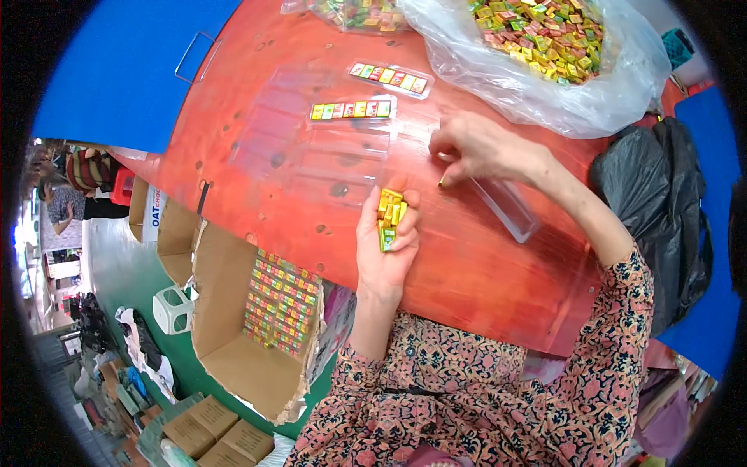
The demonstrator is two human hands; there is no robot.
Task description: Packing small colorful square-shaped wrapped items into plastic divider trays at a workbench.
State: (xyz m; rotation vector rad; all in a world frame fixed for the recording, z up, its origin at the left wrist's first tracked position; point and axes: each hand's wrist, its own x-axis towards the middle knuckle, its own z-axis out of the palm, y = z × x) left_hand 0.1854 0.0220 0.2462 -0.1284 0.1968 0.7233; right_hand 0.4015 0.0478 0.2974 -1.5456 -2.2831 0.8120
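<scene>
My left hand point(380, 268) is cupped palm up over the red table, its fingers curled round several small wrapped candies point(393, 208) in yellow and green. To the right, my right hand point(486, 148) is closed in a pinch on a small yellowish piece point(442, 184), mostly hidden by the fingertips but like the candies. Under that wrist lies a narrow clear plastic tray point(510, 214), partly covered by the hand. Farther left, two clear trays hold rows of coloured candies: a nearer filled tray point(350, 110) and a farther filled tray point(391, 79). Clear trays point(346, 140) without candies lie nearby.
A large translucent bag point(459, 82) full of candies stands at the far right, beside a smaller clear bag point(358, 15). A black plastic bag point(654, 226) hangs at the right edge. Below the table's left edge, a cardboard box point(222, 327) holds packed candy rows. A white stool point(173, 310) stands beyond.
</scene>
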